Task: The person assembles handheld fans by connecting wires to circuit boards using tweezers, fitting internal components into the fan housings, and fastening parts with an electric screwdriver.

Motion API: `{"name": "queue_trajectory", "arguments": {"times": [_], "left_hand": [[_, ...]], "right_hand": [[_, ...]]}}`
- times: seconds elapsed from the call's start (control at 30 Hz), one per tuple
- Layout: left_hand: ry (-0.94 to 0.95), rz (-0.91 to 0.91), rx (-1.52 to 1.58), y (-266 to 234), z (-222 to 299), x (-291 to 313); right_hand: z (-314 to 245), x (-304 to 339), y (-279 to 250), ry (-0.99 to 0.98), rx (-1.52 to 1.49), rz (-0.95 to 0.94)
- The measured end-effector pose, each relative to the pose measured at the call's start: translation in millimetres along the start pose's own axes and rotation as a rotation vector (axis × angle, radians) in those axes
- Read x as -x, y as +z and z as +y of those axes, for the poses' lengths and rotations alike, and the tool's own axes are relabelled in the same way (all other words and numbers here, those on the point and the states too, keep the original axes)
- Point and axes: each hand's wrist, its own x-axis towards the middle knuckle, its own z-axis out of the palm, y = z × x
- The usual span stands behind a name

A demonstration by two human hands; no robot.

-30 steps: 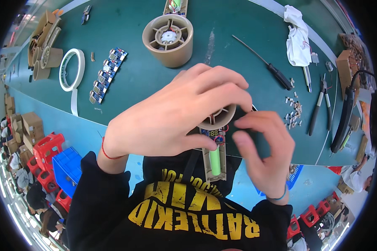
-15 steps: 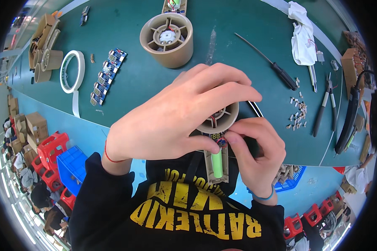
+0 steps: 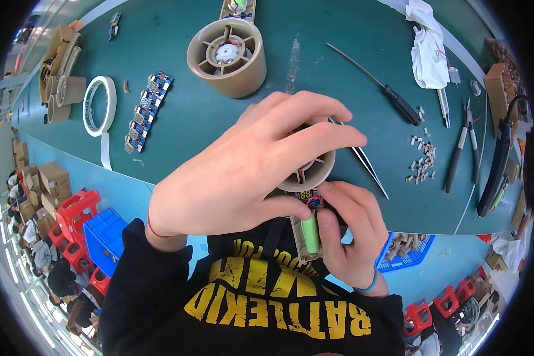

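A beige handheld fan (image 3: 325, 174) is held in front of my chest, its round ribbed head toward the table and its handle toward me. The handle is uncovered and shows a small circuit board (image 3: 305, 195) with a digit display and a green battery cell (image 3: 310, 236). My left hand (image 3: 231, 163) is closed over the fan head, thumb beside the board, hiding much of the head. My right hand (image 3: 357, 228) is curled at the handle's right side, index fingertip by the board and thumb lower down. Silver tweezers (image 3: 371, 170) lie right of the head, partly behind my left fingers.
Another beige fan (image 3: 237, 80) stands farther back. To the left are a strip of circuit boards (image 3: 148, 113) and a tape roll (image 3: 110, 107). On the right lie a screwdriver (image 3: 402, 107), small white connectors (image 3: 422, 160), pliers (image 3: 460, 148) and a soldering iron (image 3: 498, 160).
My right thumb has shifted down along the handle, away from the index fingertip. More of the tweezers shows. My left hand keeps its hold, and the table has slid slightly left in view.
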Motion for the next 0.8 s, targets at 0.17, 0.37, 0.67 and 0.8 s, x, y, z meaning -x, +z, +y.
{"name": "queue_trajectory", "arguments": {"times": [0.17,0.37,0.67,0.8], "left_hand": [[-0.004,-0.003,-0.028,2,2,-1],[-0.011,-0.017,-0.058,-2,3,1],[0.117,0.088,0.040,0,-5,2],[0.359,0.137,-0.009,1,3,-6]], "right_hand": [[-11,-5,-2,-0.055,0.211,-0.023],[-18,-25,-20,-0.053,0.336,-0.224],[-15,-10,-19,0.858,-1.175,-0.375],[5,-5,-12,0.817,-1.523,-0.562]]}}
